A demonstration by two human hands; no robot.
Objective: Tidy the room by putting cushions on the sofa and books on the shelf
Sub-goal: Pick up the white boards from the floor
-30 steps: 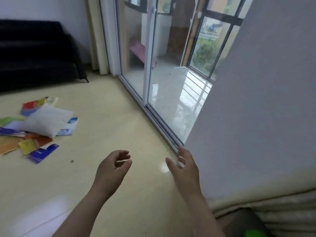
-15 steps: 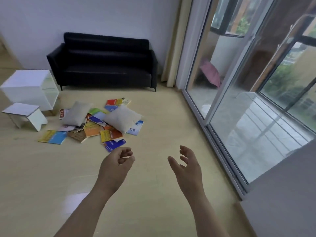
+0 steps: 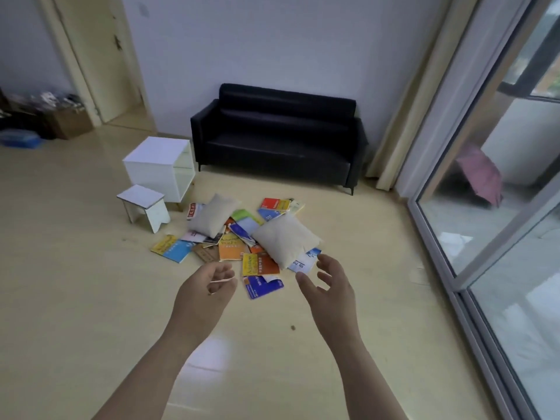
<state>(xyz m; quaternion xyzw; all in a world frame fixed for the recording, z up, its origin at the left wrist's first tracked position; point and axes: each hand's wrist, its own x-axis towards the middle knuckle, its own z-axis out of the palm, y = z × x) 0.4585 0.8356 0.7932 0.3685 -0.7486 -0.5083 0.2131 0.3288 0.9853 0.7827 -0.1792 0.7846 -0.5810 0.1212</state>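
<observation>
A black sofa (image 3: pixel 277 137) stands against the far wall with nothing on its seat. In front of it, two pale cushions, one on the left (image 3: pixel 213 219) and one on the right (image 3: pixel 285 239), lie on a heap of several colourful books (image 3: pixel 231 248) scattered over the floor. A white open-sided shelf cube (image 3: pixel 159 166) stands left of the sofa. My left hand (image 3: pixel 206 294) hovers near the heap's front edge, fingers loosely curled and holding nothing. My right hand (image 3: pixel 328 287) is spread open just in front of the right cushion.
A small white stool (image 3: pixel 144 206) stands in front of the shelf cube. Sliding glass doors (image 3: pixel 497 207) run along the right side. A doorway (image 3: pixel 100 59) and boxes of clutter (image 3: pixel 45 119) are at the far left. The pale floor (image 3: pixel 75 298) lies around the heap.
The view swung left from the glass doors and wall to face the sofa, shelf and heap. Both hands stayed raised in front of me, holding nothing.
</observation>
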